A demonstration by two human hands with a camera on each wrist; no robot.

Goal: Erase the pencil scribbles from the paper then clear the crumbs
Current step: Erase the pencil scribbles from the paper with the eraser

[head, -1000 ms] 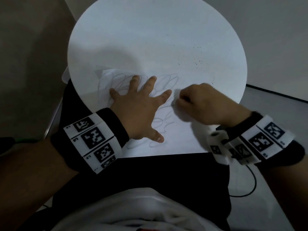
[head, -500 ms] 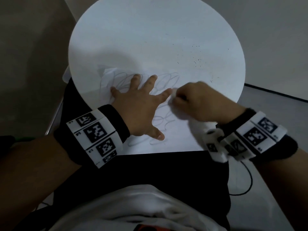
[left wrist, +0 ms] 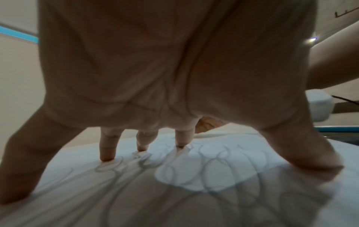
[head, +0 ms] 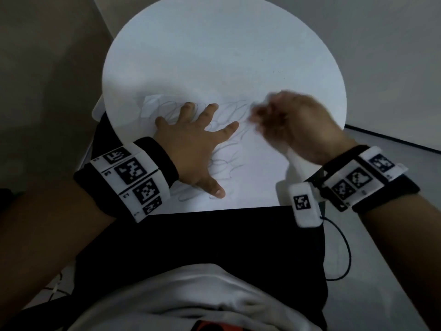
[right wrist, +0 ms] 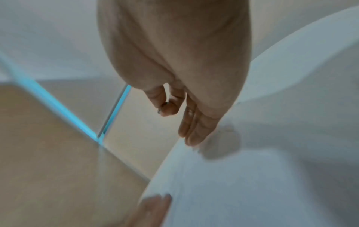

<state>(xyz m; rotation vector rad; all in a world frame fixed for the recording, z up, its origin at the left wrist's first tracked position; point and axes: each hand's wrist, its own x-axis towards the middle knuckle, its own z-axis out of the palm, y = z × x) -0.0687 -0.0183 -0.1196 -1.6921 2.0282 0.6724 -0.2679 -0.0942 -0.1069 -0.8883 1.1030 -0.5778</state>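
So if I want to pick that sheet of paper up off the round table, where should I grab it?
Probably the near edge of the paper: it seems to overhang the table toward your lap, so pinch it from below. The left hand pressing it flat must lift first.

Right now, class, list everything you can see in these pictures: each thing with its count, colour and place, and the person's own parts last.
table: one, white, round, in front of the person.
paper: one sheet, white, on the table's near side.
pencil scribbles: many grey loops, across the paper.
cable: one, black, hanging right of the lap.
wrist bands: two, black with white marker blocks, one per wrist.
left hand: spread flat, pressing the paper.
right hand: blurred, above the paper's right part; any eraser not visible.
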